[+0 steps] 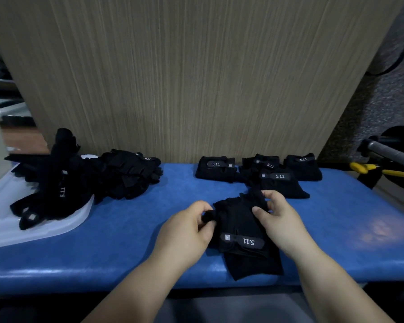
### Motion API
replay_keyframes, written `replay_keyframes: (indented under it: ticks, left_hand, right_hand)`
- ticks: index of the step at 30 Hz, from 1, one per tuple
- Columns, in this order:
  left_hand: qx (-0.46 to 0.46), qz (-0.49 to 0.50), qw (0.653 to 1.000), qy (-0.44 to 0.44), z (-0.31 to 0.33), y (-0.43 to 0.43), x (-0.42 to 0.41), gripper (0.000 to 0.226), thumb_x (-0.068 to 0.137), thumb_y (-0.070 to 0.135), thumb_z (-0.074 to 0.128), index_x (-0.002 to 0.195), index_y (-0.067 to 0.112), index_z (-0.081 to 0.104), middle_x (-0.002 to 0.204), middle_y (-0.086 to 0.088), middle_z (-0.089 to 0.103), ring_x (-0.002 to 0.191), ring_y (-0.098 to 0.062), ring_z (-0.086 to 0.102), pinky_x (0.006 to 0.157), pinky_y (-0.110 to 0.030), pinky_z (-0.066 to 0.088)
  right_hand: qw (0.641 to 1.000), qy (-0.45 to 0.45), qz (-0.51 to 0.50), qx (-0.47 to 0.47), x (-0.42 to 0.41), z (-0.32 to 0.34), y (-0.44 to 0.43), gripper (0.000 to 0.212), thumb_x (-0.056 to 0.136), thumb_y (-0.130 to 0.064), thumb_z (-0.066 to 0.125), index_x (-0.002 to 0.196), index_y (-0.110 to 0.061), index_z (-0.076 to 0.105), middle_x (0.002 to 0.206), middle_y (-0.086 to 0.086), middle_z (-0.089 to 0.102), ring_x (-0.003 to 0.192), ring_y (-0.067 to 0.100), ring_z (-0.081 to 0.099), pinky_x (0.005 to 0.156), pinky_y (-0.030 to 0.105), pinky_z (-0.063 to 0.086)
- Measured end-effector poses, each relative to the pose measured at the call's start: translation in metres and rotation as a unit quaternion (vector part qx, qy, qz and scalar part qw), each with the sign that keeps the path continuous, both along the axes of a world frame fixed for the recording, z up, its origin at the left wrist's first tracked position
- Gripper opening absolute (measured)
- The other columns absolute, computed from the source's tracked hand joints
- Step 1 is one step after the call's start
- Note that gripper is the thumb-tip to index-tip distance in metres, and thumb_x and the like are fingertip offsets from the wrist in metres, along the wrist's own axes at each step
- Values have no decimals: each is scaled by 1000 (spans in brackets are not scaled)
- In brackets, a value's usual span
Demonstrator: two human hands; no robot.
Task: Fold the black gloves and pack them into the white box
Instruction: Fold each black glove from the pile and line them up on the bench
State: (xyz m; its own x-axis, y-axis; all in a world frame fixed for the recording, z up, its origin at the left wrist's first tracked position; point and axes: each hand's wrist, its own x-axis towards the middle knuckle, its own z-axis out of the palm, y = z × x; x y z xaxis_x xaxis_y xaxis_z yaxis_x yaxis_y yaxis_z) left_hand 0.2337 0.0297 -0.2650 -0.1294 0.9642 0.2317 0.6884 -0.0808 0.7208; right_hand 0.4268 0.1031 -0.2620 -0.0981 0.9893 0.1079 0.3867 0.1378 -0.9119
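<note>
While left grip (189, 229) and right grip (278, 215) pinch it | black glove (237, 221) between them

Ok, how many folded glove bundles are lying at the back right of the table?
4 folded bundles: the left bundle, the middle bundle, the right bundle, the front bundle overlapping the middle one. More may be hidden underneath.

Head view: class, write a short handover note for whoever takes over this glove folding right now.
Left hand pinches and right hand grips the black fabric glove being folded on the blue padded table.
Done: about four folded black gloves at the back right.
Left: the unfolded black glove pile at the left, partly on a white plastic tray; then packing, as none are shown boxed.
</note>
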Motion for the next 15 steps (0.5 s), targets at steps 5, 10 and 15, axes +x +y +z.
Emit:
replay_keyframes:
  ticks: [5, 10, 15]
  left_hand:
    - [-25, -28, 999, 5, 2, -4, -2, 24, 79, 38, 66, 98, 41, 51, 78, 14, 60, 71, -5, 54, 68, -29, 48]
    - [-17, -25, 997, 76, 1, -3, -1, 28, 80, 35, 64, 104, 41, 53, 85, 24, 49, 93, -6, 48, 76, -22, 39]
    - [-37, -1, 999, 19, -2, 4, -11, 21, 82, 21, 64, 88, 38, 55, 81, 20, 64, 80, -5, 59, 72, -29, 50]
  right_hand:
    - [999, 32, 14, -31, 5, -6, 8, 32, 91, -11, 61, 109, -38, 57, 92, -4, 73, 86, 17, 71, 85, 44, 56]
    - [999, 30, 20, -21, 6, -11, 12, 50, 88, -16, 65, 108, -61, 52, 122, 1, 63, 110, 18, 63, 97, 43, 51]
    - [999, -10, 52, 5, -3, -1, 6, 63, 91, -13, 62, 125, -61, 38, 109, -2, 62, 94, 2, 61, 78, 13, 49]
